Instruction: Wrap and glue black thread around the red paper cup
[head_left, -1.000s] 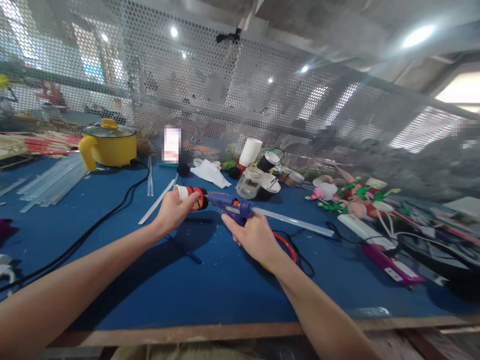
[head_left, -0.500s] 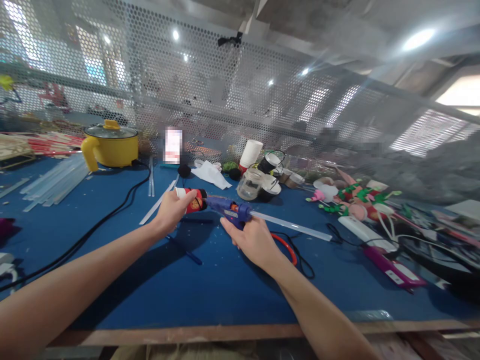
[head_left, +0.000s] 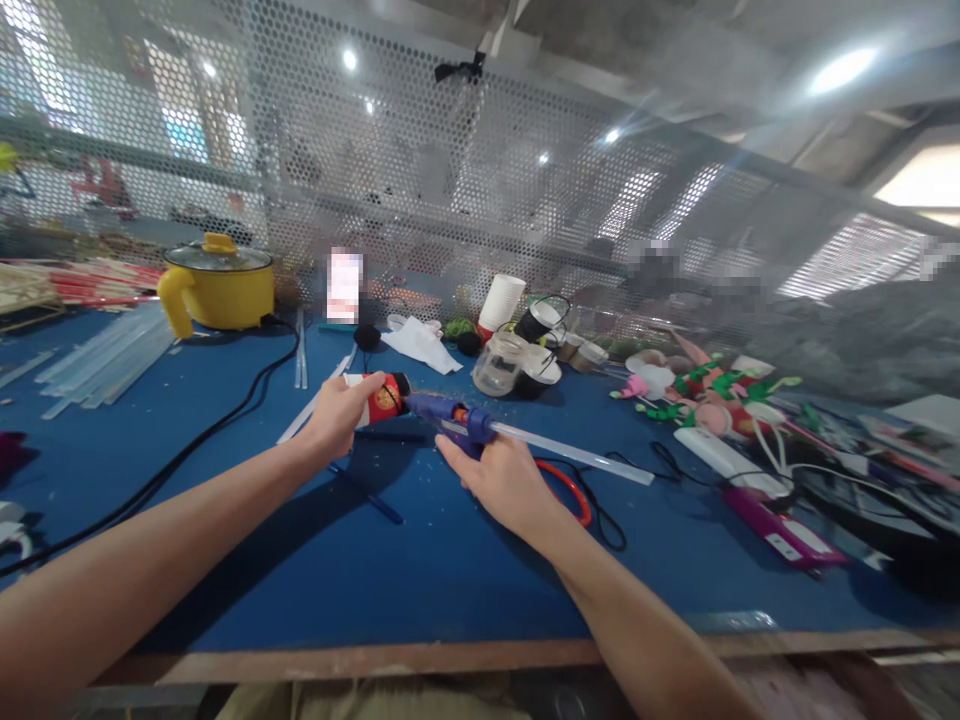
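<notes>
Blue felt-covered worktop point(head_left: 420, 560) under a perforated metal screen: the left hand point(head_left: 334, 415) wraps a small red-and-white paper cup figure point(head_left: 379, 397), the right hand point(head_left: 501, 480) grips a blue hot-glue gun point(head_left: 457, 422), nozzle touching the figure. Gluing step, I'd say; next comes a steady squeeze.

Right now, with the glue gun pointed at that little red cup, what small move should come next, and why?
Probably squeeze the trigger gently. The right hand grips the glue gun with its nozzle right against the dark end of the red cup, which the left hand holds sideways above the table. A glue stick is loaded at the back.
</notes>
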